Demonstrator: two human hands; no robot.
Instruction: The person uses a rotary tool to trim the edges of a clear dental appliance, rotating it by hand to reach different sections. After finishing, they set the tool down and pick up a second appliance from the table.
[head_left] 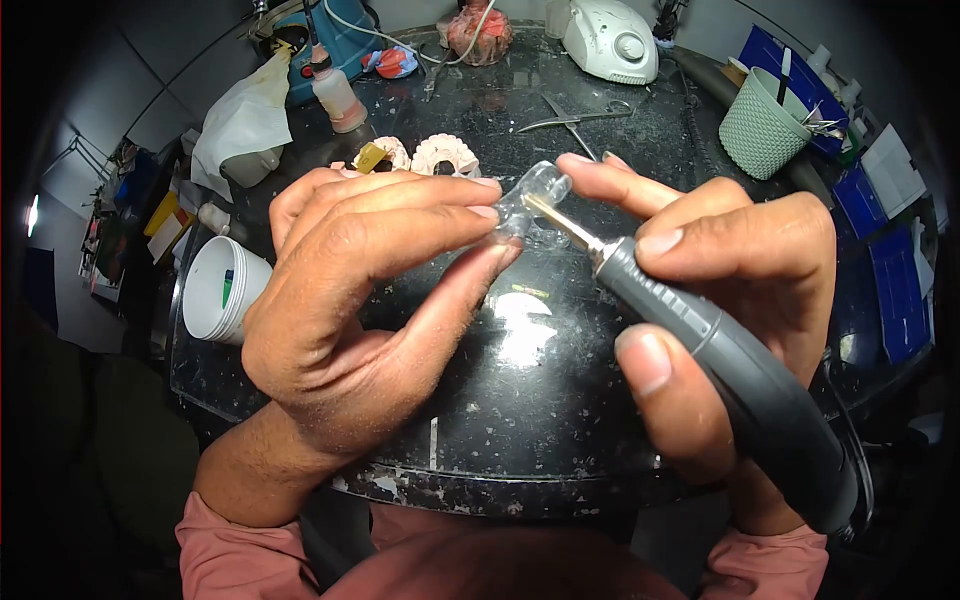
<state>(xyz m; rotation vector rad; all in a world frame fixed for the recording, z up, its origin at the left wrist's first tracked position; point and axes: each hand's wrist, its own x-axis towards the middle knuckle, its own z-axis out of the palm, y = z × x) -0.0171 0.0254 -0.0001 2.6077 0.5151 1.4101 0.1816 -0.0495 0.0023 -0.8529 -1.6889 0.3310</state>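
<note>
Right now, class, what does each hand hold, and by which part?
Left hand: clear dental piece, pinched at its edge. Right hand: grey rotary handpiece, gripped along its barrel.

A dental laboratory: plaster tooth casts point(445, 155) sit on a dusty dark counter point(520, 400) beside a white micromotor control unit point(610, 40), forceps point(575, 118) and a liquid bottle point(335, 92).

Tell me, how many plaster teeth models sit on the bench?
2: a larger white model behind the left hand, and a smaller model touching its left side. Others may be hidden behind the hands.
</note>
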